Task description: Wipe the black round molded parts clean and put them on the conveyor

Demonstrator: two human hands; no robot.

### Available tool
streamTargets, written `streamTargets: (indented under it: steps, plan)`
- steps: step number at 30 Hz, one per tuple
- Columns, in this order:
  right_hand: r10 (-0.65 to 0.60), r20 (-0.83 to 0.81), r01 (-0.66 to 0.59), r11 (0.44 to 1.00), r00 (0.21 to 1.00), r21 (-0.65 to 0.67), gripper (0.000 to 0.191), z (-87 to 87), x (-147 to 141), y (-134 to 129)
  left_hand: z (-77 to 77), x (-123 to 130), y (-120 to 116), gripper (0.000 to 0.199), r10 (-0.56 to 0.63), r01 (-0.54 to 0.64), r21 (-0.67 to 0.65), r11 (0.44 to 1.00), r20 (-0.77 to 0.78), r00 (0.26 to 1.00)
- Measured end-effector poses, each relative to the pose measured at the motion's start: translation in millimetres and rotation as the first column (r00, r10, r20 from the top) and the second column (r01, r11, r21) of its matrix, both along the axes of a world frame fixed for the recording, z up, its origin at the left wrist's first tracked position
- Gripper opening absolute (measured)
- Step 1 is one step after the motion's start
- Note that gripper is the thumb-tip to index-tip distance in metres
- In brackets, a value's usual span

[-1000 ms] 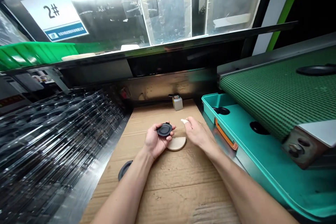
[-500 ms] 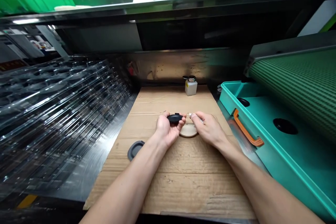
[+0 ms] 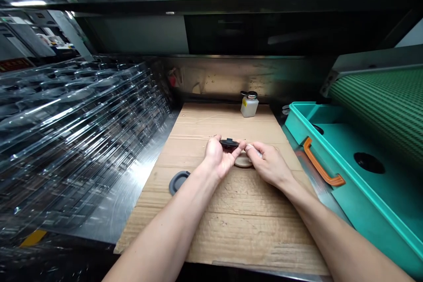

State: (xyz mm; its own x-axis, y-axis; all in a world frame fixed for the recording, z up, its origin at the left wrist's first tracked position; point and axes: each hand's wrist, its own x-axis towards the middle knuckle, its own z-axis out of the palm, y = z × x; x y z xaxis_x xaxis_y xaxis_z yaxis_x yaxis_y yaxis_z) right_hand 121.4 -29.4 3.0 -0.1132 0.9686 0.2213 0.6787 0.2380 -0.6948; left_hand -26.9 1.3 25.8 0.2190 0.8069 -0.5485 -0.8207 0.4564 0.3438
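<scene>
My left hand [image 3: 222, 158] holds a small black disc-like part [image 3: 229, 142] by its edges, above the cardboard sheet [image 3: 231, 229]. Close beside it on the right, my right hand [image 3: 267, 162] pinches a small white item [image 3: 257, 150], too small to make out fully. The fingertips of both hands meet near the disc's right edge. Under them lies a round beige piece [image 3: 243, 161], partly covered by the fingers. A dark grey ring-shaped part [image 3: 178, 181] rests on the cardboard left of my left forearm.
At the cardboard's far edge stands a white bottle [image 3: 249, 106] with a metal top. Stacked clear plastic trays [image 3: 82, 141] fill the left. A teal bin [image 3: 363, 202] with an orange handle and black parts is on the right, near a green mesh belt [image 3: 390, 101].
The view has shifted. My left hand has tilted the black disc to a thinner edge-on look, and the fingertips of my right hand have come up against those of the left.
</scene>
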Motion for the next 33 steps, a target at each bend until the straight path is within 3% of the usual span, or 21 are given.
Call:
streamTargets:
  steps: [5,9,12,16,18,21,28,33]
  plan:
    - [-0.038,-0.025,0.038,0.999,0.999,0.011,0.033,-6.2,4,1,-0.7,-4,2,0.027,-0.011,0.016,0.067,0.998,-0.065,0.998]
    - [-0.255,-0.072,0.258,0.966,0.964,0.029,0.035,-4.4,20,30,-12.1,-1,3,0.030,0.129,-0.080,0.208,0.975,-0.235,0.963]
    - [-0.348,0.013,0.344,0.931,0.937,0.119,0.034,22.7,33,76,-22.7,13,1,0.033,0.061,-0.013,0.245,0.969,-0.191,0.980]
    - [-0.359,0.219,0.317,0.926,0.907,0.206,0.030,76.3,37,144,-25.0,27,-5,0.037,-0.122,0.139,0.360,0.922,-0.068,0.990]
    - [-0.326,0.346,0.282,0.944,0.880,0.174,0.031,94.5,35,171,-22.7,25,-6,0.038,-0.105,0.121,0.390,0.913,-0.063,0.993]
    - [-0.256,0.469,0.237,0.966,0.845,0.100,0.028,104.3,32,196,-21.4,19,-3,0.040,-0.037,0.070,0.370,0.927,-0.096,0.995]
    - [-0.151,0.573,0.169,0.985,0.806,0.022,0.013,103.6,22,216,-30.4,20,4,0.043,-0.018,0.058,0.346,0.937,-0.117,0.993]
    - [-0.205,0.541,0.211,0.976,0.816,0.052,0.019,112.5,27,205,-34.1,16,7,0.043,-0.069,0.087,0.316,0.945,-0.067,0.995]
